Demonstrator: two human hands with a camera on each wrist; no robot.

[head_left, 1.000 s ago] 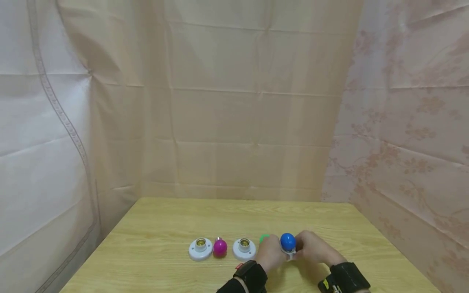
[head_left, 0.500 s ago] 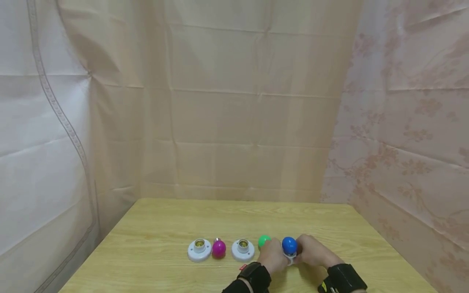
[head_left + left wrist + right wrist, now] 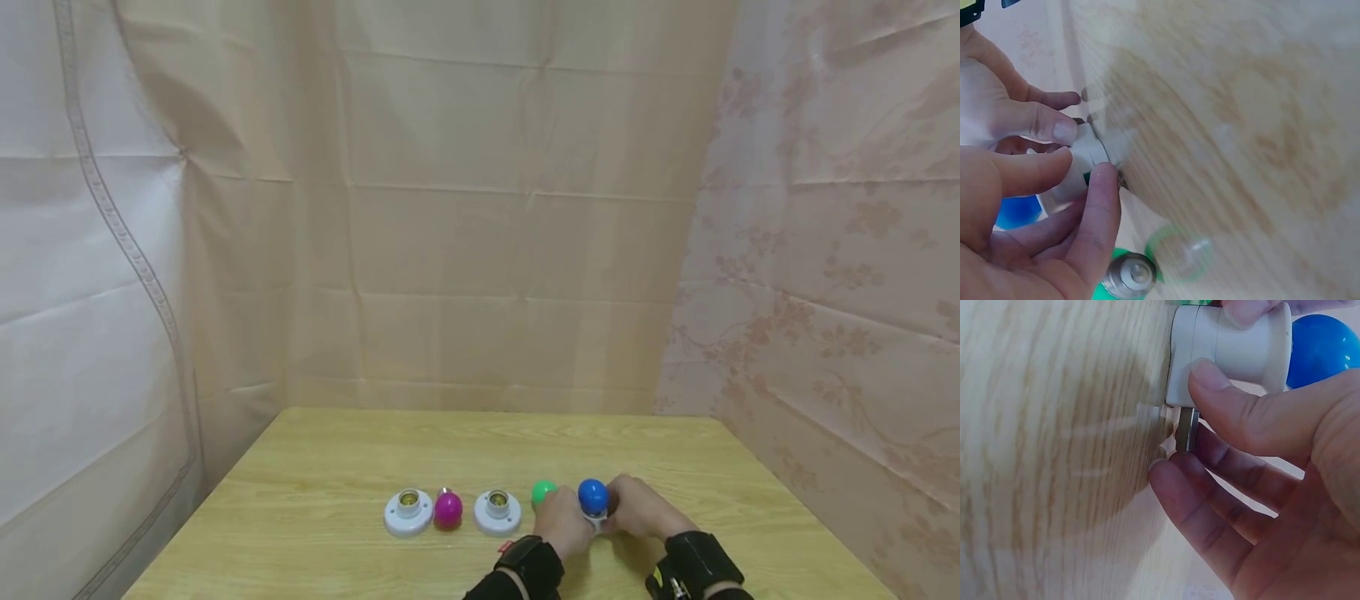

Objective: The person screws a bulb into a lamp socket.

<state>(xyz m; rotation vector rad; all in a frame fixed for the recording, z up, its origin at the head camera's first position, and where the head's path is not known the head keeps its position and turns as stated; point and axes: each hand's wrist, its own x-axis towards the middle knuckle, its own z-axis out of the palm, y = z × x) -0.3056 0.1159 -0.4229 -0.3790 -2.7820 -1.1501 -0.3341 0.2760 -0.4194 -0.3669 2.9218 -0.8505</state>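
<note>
Holder (image 3: 597, 518) gripped between two hands

Head view: left hand (image 3: 564, 523) and right hand (image 3: 643, 507) are grasping the white holder at the near right of the table (image 3: 337, 450); blue bulb (image 3: 593, 497) is standing at its top, green bulb (image 3: 543, 490) showing just past the left hand.

Left wrist: thumb and finger are pinching the holder's body.

Right wrist: thumb is pressing its base, fingers curling behind a metal prong (image 3: 1186, 431); judging, good handling is needing a firm left pinch, gentle right fingertips, no strain on the bulb
</note>
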